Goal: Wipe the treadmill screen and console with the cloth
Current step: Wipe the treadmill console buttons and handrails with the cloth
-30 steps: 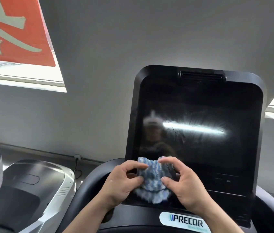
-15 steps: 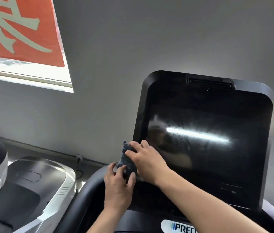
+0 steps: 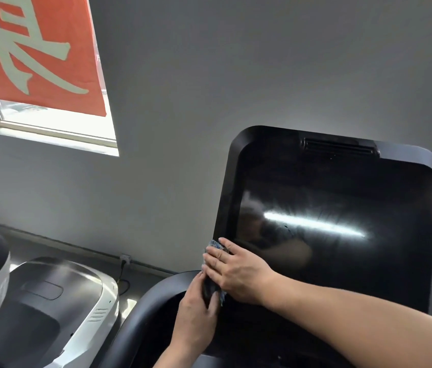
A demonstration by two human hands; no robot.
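The treadmill's big black screen (image 3: 342,248) stands upright at the right, glossy, with a bright light streak reflected across it. Its black frame (image 3: 229,181) runs down the left side. A blue and white cloth (image 3: 214,245) is bunched against the frame's lower left edge. My right hand (image 3: 236,269) lies flat over the cloth, pressing it to the frame. My left hand (image 3: 196,314) grips the cloth's lower part from below, by the curved black handrail (image 3: 143,309). Most of the cloth is hidden under both hands.
A second machine with a white and dark cover (image 3: 50,301) stands at the lower left. A grey wall (image 3: 236,75) rises behind, with a window (image 3: 50,120) and a red banner (image 3: 37,49) at the upper left. A wall socket (image 3: 125,258) with a cable sits low.
Both hands carried the cloth from the screen's bottom middle to its lower left edge. The right hand has flattened over it, and the camera view has shifted left and up.
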